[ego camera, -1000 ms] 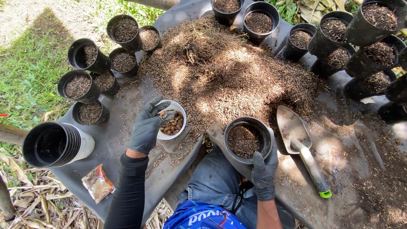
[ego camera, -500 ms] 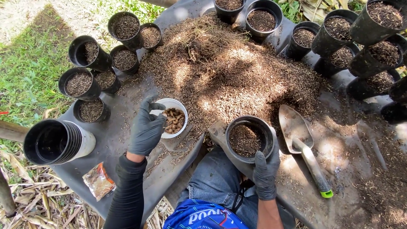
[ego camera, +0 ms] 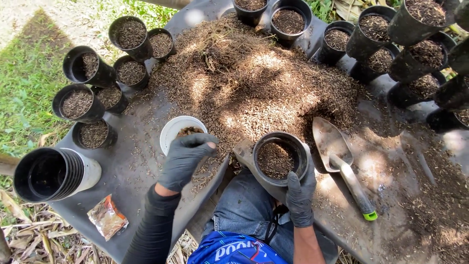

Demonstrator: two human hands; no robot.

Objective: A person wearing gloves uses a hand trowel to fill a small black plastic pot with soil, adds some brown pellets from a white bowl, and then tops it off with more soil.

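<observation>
My left hand (ego camera: 184, 157), in a dark glove, reaches into a small white cup (ego camera: 171, 128) of brown granules, fingers curled over its near rim. My right hand (ego camera: 300, 191), also gloved, grips the near edge of a black pot (ego camera: 279, 157) that is partly filled with brown soil mix. The pot stands on the dark sheet just in front of my knees. A large heap of soil mix (ego camera: 244, 78) lies beyond both hands.
A metal trowel (ego camera: 342, 161) with a green-tipped handle lies right of the pot. Several filled black pots (ego camera: 105, 73) stand at left, more pots (ego camera: 391, 44) at right. A stack of empty pots (ego camera: 46, 175) lies on its side, with a small packet (ego camera: 106, 216) beside it.
My left hand has moved from beside the white cup to over it, with the fingers dipping in. My right hand has kept its hold on the pot.
</observation>
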